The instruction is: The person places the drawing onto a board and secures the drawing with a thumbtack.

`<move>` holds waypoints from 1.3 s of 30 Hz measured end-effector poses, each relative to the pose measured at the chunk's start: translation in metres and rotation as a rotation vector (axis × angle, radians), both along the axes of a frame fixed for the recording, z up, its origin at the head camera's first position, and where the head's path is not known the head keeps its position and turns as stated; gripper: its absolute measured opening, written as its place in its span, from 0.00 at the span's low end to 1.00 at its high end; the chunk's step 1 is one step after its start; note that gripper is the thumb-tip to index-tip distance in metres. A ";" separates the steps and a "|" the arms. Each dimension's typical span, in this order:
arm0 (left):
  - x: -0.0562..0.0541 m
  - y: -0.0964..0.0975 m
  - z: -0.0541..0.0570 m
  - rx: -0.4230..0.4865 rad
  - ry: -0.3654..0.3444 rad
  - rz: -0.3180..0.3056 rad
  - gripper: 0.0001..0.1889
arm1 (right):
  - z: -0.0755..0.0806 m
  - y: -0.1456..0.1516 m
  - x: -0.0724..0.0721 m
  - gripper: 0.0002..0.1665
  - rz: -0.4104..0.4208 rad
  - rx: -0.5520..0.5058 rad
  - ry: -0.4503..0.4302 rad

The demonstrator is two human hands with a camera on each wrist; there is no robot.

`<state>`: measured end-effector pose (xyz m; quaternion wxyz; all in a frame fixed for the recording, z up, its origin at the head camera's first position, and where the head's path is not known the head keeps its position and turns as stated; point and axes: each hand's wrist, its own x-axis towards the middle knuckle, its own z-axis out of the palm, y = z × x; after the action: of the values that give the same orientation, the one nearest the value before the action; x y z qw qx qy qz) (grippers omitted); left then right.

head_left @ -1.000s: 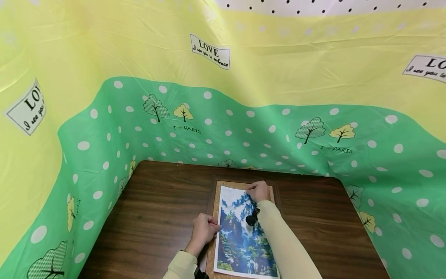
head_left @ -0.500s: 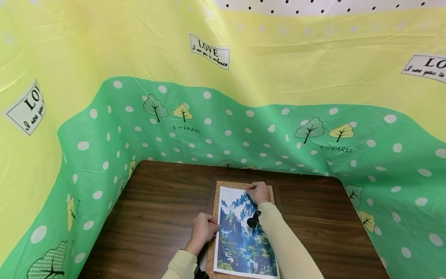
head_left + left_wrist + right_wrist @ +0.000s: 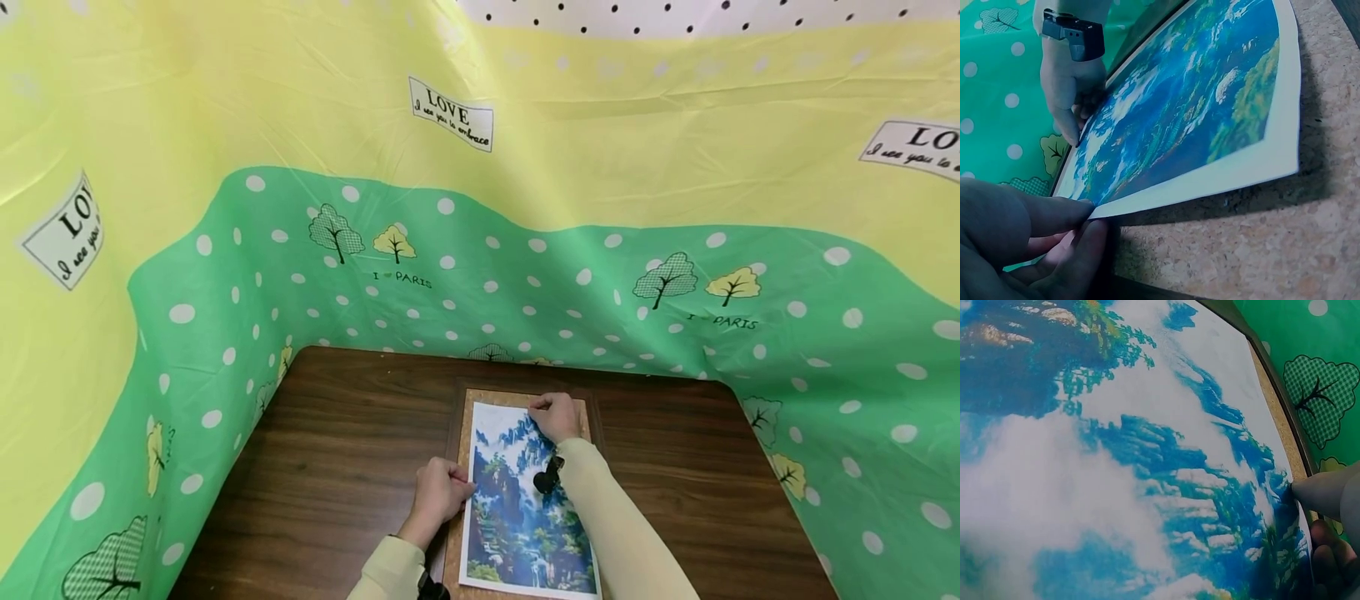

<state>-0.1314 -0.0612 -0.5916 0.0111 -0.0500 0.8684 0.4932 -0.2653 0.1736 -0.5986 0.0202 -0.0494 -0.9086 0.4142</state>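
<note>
A landscape print (image 3: 517,500) with blue mountains, trees and a white border lies over a cork board (image 3: 466,433). My left hand (image 3: 437,498) pinches the print's left edge between thumb and finger; in the left wrist view that edge and the near corner stand raised above the cork, casting a shadow. At the far edge my right hand (image 3: 557,415) pinches the paper near its top right. The right wrist view shows the thumb (image 3: 1322,490) on the print's face, with curled fingers (image 3: 1329,550) beyond the edge. My right forearm covers part of the print's right side.
The cork board has a dark brown frame (image 3: 454,417) and lies on a dark wood-grain table (image 3: 352,442). A green and yellow printed curtain (image 3: 480,250) hangs round the table's back and sides. Small black cameras are strapped to both wrists.
Almost nothing moves. Both hands keep their hold on the print's edges, and the right wrist shifts very slightly.
</note>
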 end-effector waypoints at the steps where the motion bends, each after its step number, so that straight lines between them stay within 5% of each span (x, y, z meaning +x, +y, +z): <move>1: 0.000 0.000 0.000 -0.004 0.002 -0.001 0.10 | 0.000 0.001 0.000 0.03 0.006 0.002 0.003; 12: -0.001 0.002 0.003 -0.148 0.072 -0.019 0.18 | 0.005 0.009 0.006 0.13 0.029 -0.083 -0.012; 31: -0.002 -0.003 0.012 -0.119 0.069 -0.011 0.09 | 0.023 0.040 0.038 0.31 0.028 -0.132 -0.038; 39: -0.005 -0.010 0.009 -0.107 0.075 -0.076 0.08 | 0.031 0.068 0.054 0.39 0.028 -0.139 -0.037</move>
<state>-0.1359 -0.0713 -0.5825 -0.0053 0.0010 0.8946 0.4469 -0.2113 0.2412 -0.5679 -0.0057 -0.0457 -0.8785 0.4755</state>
